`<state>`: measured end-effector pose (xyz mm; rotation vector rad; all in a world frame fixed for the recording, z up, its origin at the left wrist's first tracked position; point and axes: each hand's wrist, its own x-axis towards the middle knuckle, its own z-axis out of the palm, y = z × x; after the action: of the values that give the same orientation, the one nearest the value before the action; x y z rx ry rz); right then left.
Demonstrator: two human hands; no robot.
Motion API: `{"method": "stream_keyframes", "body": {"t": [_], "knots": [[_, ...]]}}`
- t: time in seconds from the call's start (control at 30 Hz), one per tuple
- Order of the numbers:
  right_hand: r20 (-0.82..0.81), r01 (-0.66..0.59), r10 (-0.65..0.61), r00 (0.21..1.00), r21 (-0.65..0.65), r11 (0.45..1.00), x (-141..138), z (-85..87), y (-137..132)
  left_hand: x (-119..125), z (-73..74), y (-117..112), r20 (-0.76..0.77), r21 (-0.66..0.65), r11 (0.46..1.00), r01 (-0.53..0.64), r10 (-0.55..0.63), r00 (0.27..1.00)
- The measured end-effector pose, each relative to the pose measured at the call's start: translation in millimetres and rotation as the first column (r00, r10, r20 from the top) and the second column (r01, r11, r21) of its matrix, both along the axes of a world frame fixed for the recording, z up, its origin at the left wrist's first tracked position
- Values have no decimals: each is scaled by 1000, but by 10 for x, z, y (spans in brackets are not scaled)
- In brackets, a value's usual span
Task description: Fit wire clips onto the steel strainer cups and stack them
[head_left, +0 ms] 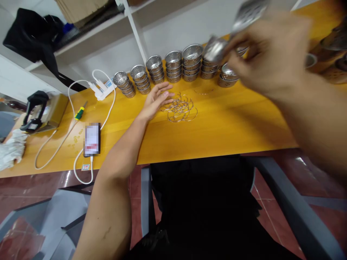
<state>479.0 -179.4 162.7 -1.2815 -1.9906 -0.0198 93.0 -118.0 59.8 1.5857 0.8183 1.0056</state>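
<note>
Steel, perforated: tilted cup [215, 50] looks pinched at its right edge between thumb and forefinger of the right hand [271, 54], as far as blur allows. It's held at the second stack from the right; contact with that stack can't be confirmed. Another blurred metal piece [249, 16] is seen beyond the same hand; whether it's gripped can't be told.

Left hand [157, 99] is loosely spread, nothing seen gripped, fingertips at the left edge of tangled curved wires [180, 110]; touching or not, unclear. One loose wire [203, 92] is seen on the desk [217, 133], beyond the tangle.

Handling, judged: cup light, stiff, slightly slippery, dented sooner than broken. Best taken by the rim. Wires thin, springy, easily snagged; best lifted singly by an end.

Containers: nested cup stacks [173, 66] are lined along the far side. Holes are visible inside the top cups; no contents made out. Dark containers [333, 43] at far right, contents unreadable.
</note>
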Motion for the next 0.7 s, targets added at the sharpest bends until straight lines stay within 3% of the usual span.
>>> {"method": "stream_keyframes", "body": {"t": [0.1,0.2,0.3,0.43,0.6,0.7], "knots": [[22,-225,224,974,134,965,-649,-164,71,36,37,-61,23,-16,1000,8,-8,1000],[-11,-360,361,932,63,931,-1124,-447,159,58,25,-86,78,-34,999,-33,36,996],[-137,-463,459,878,2,886,-1403,-704,197,55,-10,-47,86,-28,996,-81,83,993],[-266,-529,500,824,-46,848,-1463,-880,192,49,-25,7,66,36,996,-82,80,995],[-464,-565,479,745,-58,823,-1416,-1033,269,57,-33,-1,21,-15,999,-36,36,999],[-500,-593,493,712,-52,803,-1405,-1080,334,36,-49,23,11,-1,997,-82,82,997]]}}
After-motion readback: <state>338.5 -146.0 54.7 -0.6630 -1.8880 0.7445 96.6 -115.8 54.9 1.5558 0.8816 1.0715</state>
